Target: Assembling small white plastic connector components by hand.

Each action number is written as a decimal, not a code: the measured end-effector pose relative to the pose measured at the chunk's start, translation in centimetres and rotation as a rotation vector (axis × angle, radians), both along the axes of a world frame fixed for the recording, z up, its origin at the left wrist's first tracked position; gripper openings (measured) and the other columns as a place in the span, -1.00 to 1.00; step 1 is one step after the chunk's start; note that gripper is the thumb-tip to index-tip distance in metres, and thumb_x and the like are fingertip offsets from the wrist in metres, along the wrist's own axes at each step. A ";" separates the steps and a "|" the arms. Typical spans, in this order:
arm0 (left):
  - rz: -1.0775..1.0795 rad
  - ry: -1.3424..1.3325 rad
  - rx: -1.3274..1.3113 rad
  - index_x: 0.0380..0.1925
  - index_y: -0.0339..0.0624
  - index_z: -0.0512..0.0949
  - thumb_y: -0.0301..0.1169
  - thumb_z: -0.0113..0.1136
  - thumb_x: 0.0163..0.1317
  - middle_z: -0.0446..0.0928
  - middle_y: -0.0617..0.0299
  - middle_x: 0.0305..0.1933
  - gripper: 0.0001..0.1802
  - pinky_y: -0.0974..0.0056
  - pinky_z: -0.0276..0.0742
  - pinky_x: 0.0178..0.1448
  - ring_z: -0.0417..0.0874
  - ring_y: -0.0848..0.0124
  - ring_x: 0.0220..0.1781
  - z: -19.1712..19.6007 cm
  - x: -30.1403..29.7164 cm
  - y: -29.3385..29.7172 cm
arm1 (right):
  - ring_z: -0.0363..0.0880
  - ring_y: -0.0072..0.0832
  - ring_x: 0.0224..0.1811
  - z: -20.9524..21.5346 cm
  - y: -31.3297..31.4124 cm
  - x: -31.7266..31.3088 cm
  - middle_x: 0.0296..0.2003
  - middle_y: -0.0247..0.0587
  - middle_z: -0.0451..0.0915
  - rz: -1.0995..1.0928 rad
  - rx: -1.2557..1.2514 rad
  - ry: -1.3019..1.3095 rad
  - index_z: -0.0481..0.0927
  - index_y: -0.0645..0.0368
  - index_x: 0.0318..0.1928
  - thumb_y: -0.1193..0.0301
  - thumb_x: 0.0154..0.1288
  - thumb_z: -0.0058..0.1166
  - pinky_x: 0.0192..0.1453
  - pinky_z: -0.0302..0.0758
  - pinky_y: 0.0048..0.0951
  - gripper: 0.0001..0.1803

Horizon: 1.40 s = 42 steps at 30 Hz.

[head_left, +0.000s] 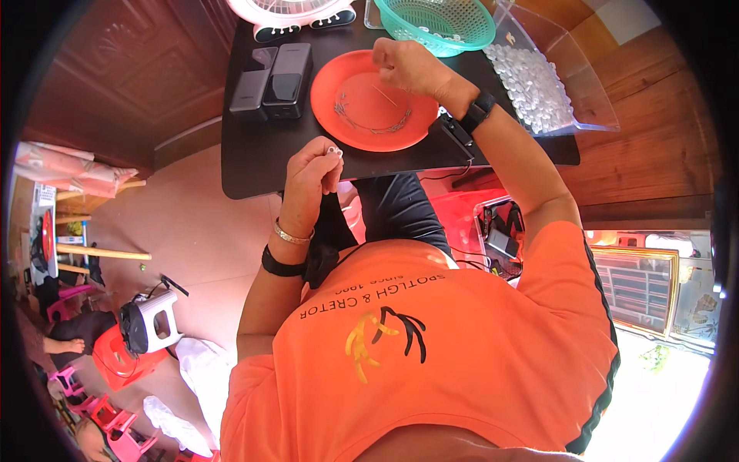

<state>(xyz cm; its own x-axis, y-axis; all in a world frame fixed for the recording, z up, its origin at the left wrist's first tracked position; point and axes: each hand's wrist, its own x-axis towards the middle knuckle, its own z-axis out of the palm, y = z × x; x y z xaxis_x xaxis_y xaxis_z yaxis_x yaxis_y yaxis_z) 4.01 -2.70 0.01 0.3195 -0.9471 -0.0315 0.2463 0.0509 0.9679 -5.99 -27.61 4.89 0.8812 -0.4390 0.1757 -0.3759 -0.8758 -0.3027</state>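
Note:
My left hand (309, 165) is closed in front of the orange plate, near the table's front edge. A small whitish clear piece (335, 152) shows between its thumb and forefinger. Over the far right part of the plate (368, 68), my right hand (413, 68) has its fingers pinched together; whatever they hold is too small to make out. Thin metal pins (373, 127) lie in a loose arc on the plate's near half. Below the right hand is one thin straight pin (385, 95); I cannot tell whether it touches the fingers.
A green basket (439, 40) with a few small clear pieces stands at the back. To its right, a clear bin (573, 92) holds many clear pieces (531, 86). Two dark grey power banks (286, 81) lie left of the plate, and a pink-white fan (296, 15) stands behind them.

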 end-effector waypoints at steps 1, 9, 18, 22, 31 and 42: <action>0.000 -0.003 0.000 -0.54 -0.18 0.38 -0.37 -0.10 0.23 0.33 0.34 -0.65 -0.80 0.50 0.12 -0.55 0.27 0.61 -0.65 0.1 -0.1 0.0 | 0.60 -0.07 -0.31 -0.1 0.1 -0.3 -0.42 -0.01 0.62 -0.001 0.021 -0.064 0.57 0.25 -0.30 0.43 0.05 0.04 -0.14 0.53 -0.20 -0.80; 0.060 -0.141 -0.082 -0.54 -0.24 0.39 -0.41 -0.06 0.23 0.30 0.39 -0.66 -0.81 0.49 0.09 -0.52 0.21 0.65 -0.62 3.1 -1.5 0.3 | 0.50 -0.66 -0.41 4.1 5.0 -3.3 -0.44 -0.34 0.57 0.081 0.711 -0.212 0.56 0.30 -0.21 0.46 0.27 0.07 -0.28 0.49 -0.59 -0.84; 0.127 -0.184 -0.131 -0.51 -0.32 0.41 -0.45 0.01 0.22 0.30 0.40 -0.62 -0.83 0.48 0.12 -0.49 0.20 0.68 -0.57 5.3 -3.3 0.4 | 0.49 -0.71 -0.41 4.0 11.1 -5.5 -0.47 -0.43 0.55 0.224 1.094 -0.373 0.61 0.22 -0.28 0.30 0.30 0.16 -0.29 0.48 -0.63 -0.79; 0.106 -0.190 -0.132 -0.50 -0.34 0.43 -0.46 0.01 0.22 0.32 0.40 -0.61 -0.83 0.49 0.13 -0.48 0.20 0.69 -0.56 5.5 -3.5 0.5 | 0.50 -0.69 -0.41 3.5 11.7 -5.2 -0.46 -0.42 0.56 0.218 1.076 -0.344 0.61 0.23 -0.31 0.32 0.32 0.13 -0.29 0.50 -0.62 -0.79; 0.078 -0.284 -0.140 -0.57 -0.24 0.36 -0.43 -0.06 0.21 0.23 0.40 -0.66 -0.81 0.47 0.01 -0.51 0.14 0.65 -0.61 5.1 -3.5 0.7 | 0.43 -0.72 -0.44 3.5 12.1 -5.1 -0.49 -0.47 0.51 0.227 0.982 -0.249 0.59 0.23 -0.32 0.37 0.33 0.11 -0.33 0.43 -0.64 -0.83; 0.132 -0.206 -0.110 -0.58 -0.26 0.36 -0.45 -0.08 0.20 0.22 0.40 -0.67 -0.81 0.48 0.00 -0.55 0.13 0.66 -0.65 4.5 -4.5 0.5 | 0.44 -0.73 -0.51 1.1 13.7 -5.1 -0.61 -0.39 0.49 0.156 0.989 -0.467 0.55 0.25 -0.45 0.43 0.26 0.16 -0.43 0.40 -0.58 -0.82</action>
